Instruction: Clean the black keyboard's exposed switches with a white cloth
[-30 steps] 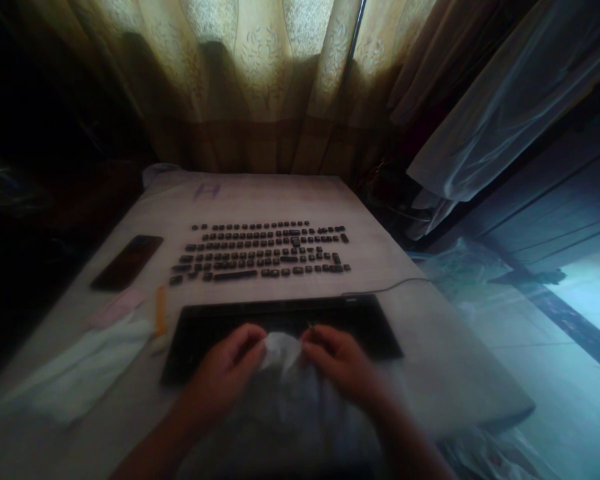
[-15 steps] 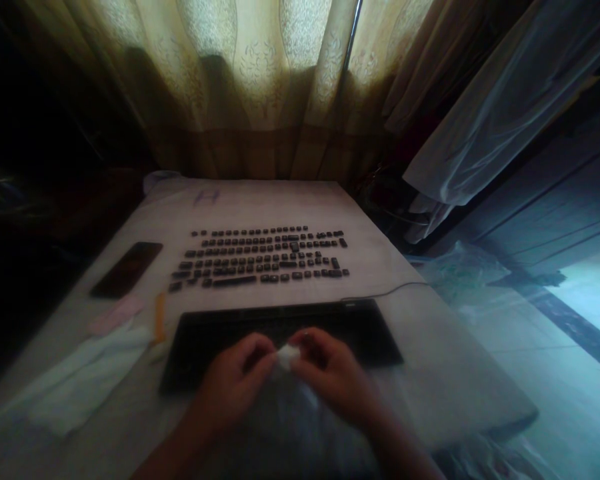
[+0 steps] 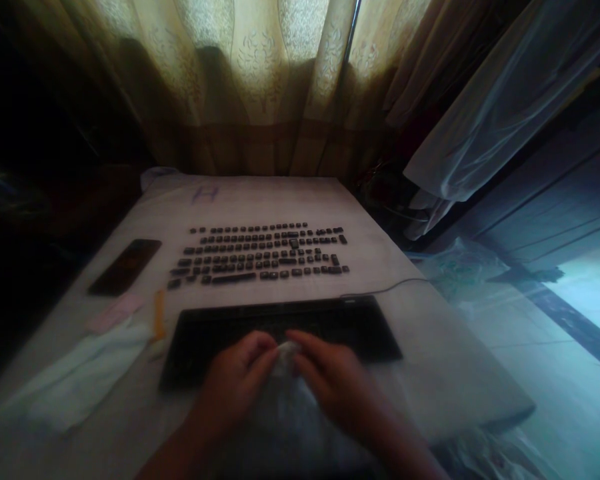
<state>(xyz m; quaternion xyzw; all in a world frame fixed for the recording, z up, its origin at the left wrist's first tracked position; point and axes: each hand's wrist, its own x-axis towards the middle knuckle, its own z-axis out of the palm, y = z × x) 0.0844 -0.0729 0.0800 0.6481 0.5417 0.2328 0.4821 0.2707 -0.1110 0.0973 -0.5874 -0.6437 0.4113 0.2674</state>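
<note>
Between my two hands is a small crumpled white piece (image 3: pixel 285 360), tissue or thin cloth; I cannot tell which. My left hand (image 3: pixel 240 373) pinches its left side with thumb and forefinger. On its right side, the fingers of my right hand (image 3: pixel 333 377) are closed, somewhat blurred. Both hands are over the near edge of a black keyboard base (image 3: pixel 195 337), which lies flat with its keys off. Beyond it, loose black keycaps (image 3: pixel 250 257) lie in rows, with the long space bar (image 3: pixel 234 278) in the nearest row.
A dark phone (image 3: pixel 126 267) lies on the table (image 3: pixel 280 200) at the left. Nearer are a pink cloth (image 3: pixel 115 315), a white cloth (image 3: pixel 85 380) and an orange-handled tool (image 3: pixel 159 317). The keyboard's cable (image 3: pixel 395 287) runs off the right edge. Curtains (image 3: pixel 260 80) hang behind.
My right hand's fingers have shifted and straightened a little over the white piece, covering more of it. The left hand keeps its pinch. The view has tilted slightly.
</note>
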